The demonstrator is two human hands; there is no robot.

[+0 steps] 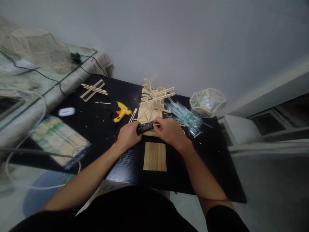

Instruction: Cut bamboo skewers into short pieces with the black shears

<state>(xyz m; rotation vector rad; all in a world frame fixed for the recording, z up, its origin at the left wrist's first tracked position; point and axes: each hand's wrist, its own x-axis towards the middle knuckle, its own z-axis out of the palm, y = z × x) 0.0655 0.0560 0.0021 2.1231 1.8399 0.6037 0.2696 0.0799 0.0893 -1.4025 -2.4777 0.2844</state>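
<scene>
My left hand is closed around a black hand tool, whose exact kind I cannot make out. At the tool's right end, my right hand pinches a thin wooden stick. Just behind both hands lies a flat panel of pale sticks, with a frame of crossed sticks standing on its far part. Closer to my body, a neat row of sticks lies side by side on the black table.
A yellow glue gun lies left of the panel, with crossed sticks beyond it. Left are a white case and packaged sticks. Plastic wrappers and a stick polyhedron sit at right, near the wall.
</scene>
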